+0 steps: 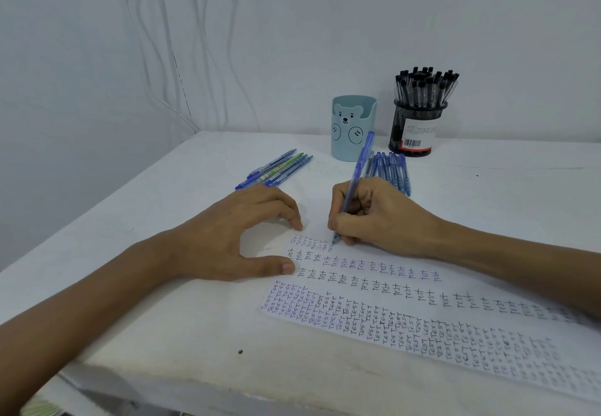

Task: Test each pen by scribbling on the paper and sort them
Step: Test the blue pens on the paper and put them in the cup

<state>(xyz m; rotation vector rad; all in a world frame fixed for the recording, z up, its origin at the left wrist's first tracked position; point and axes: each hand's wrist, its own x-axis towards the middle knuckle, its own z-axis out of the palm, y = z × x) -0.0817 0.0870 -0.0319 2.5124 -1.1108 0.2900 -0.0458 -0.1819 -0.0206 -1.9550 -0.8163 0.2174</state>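
The counter (pixel 195 328) looks matt white and faintly rough. The paper (pixel 357 321) is thin and matt. The bear cup (pixel 353 128) is smooth plastic; the black holder (pixel 416 129) is metal mesh. The pen (pixel 356 176) is translucent blue plastic.

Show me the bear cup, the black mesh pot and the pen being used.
Bear cup (pixel 346 117), head view, bear's face.
Black mesh pot (pixel 419 112), head view, mesh wall.
Blue pen (pixel 358 171), head view, upper barrel.
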